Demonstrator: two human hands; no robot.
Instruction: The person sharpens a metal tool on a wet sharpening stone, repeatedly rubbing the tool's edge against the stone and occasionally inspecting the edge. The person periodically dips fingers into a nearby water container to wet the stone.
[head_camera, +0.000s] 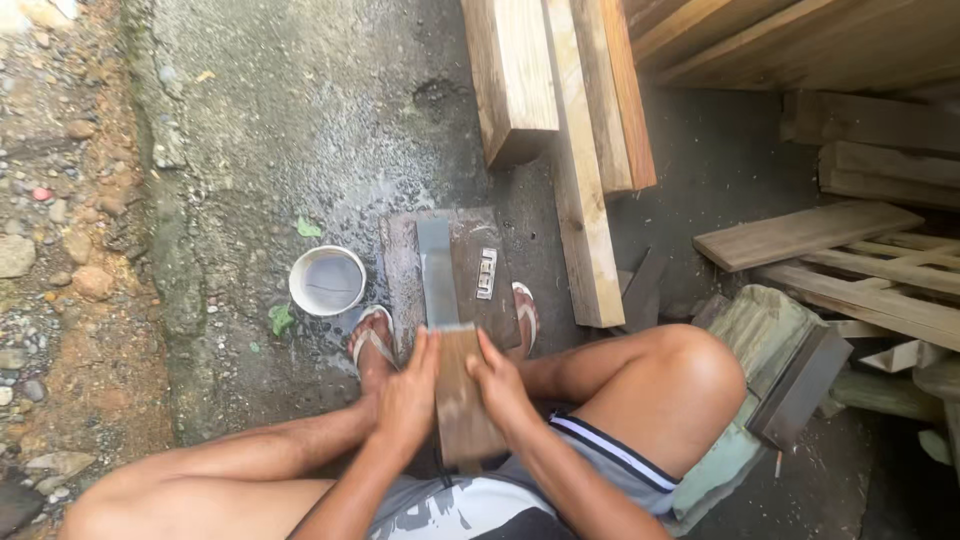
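Both your hands were clamped on one tool — left hand (408, 388) on its left edge, right hand (500, 385) on its right edge, fingers curled down over the sides of a wooden block (462, 400) that ran from your lap out toward your feet. From the far end of that block a flat grey metal blade (436, 272) stuck out, lying along the left part of a dark flat sharpening slab (470, 270) on the ground. You had the blade flat on the slab; whether it pressed hard I could not tell. A small pale metal piece (487, 273) lay on the slab just right of the blade, apart from it.

You were seated low, knees spread, sandalled feet planted at the slab's near corners — left foot (372, 340) and right foot (524, 318). Just left of the slab stood a white round tub (328, 281) holding greyish water, with wet concrete floor (300, 120) around it. Far and right, stacked timber planks (590, 150) leaned in, more boards (860, 260) piled at the right edge. By your right knee sat a greenish block (765, 330) with a dark metal plate (800, 388) resting against it. Loose stones and dirt (60, 220) ran along the left.
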